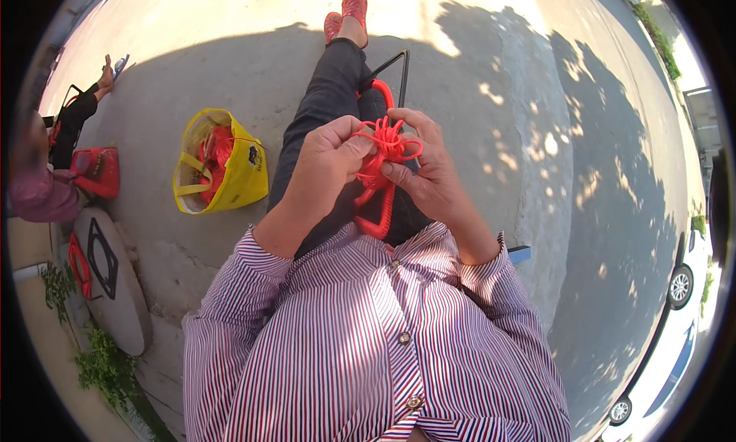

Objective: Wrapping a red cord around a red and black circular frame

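Observation:
A tangled bundle of red cord (383, 139) with loose loops is held up over my lap between both hands. My left hand (326, 162) pinches the cord on its left side with thumb and index finger. On the other side, my right hand (431, 170) has its fingers curled round the bundle, the thumb pressing from below. Beneath the cord, a black metal frame (405, 78) rests on my legs. Part of that frame is closely wound with red cord (374, 226); the hands and bundle cover its middle.
At my left stands a yellow bag (249, 185) with more red cord (217, 154) inside. Further left another person (46, 189) sits beside a red bag (98, 172). A stone slab (126, 289) bears a black frame (101, 258). A white car (667, 350) is at far right.

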Motion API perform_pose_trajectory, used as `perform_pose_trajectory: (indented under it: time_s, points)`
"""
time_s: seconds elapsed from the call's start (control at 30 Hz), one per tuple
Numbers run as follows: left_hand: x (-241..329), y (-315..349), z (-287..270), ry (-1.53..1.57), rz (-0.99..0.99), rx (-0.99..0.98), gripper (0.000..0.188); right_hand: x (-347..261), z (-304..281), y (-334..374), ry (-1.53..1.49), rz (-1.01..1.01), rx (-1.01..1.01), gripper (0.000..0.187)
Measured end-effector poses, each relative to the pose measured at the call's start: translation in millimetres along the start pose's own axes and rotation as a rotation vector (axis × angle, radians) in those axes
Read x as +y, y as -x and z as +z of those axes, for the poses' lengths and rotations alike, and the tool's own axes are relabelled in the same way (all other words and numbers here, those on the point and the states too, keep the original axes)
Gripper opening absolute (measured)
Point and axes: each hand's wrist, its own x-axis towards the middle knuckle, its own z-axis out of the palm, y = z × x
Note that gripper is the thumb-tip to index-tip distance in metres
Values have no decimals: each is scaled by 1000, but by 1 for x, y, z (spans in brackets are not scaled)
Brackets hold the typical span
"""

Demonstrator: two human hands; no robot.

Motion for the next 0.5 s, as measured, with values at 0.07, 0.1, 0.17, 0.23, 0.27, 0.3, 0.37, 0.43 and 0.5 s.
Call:
perform_pose_trajectory:
  time_s: [0.07,0.1,0.17,0.23,0.27,0.3,0.37,0.43,0.5]
  points:
    - [-9,-10,-9,359,-262,90,8,5,-17,2,-252,104,-37,40]
    - [-17,-13,-15,363,-255,103,8,7,-28,2,-502,211,-76,36]
    - [-35,-20,-17,210,-326,105,9,-2,-67,8,-982,460,53,27]
    - [-42,-19,-6,145,-347,98,9,-1,-101,-4,-1245,217,110,23]
    - [-45,-20,1,75,-368,82,10,2,-117,-9,-1363,184,186,23]
    - [-52,-21,6,83,-367,81,10,4,-133,-11,-1479,150,265,23]
    - [-68,-26,13,31,-239,168,12,15,-169,-10,-1517,129,443,22]
    - [-69,-29,22,61,-307,228,13,18,-200,0,-1501,104,471,22]
    - [-72,-31,23,263,-449,316,13,17,-218,13,-1447,84,443,23]
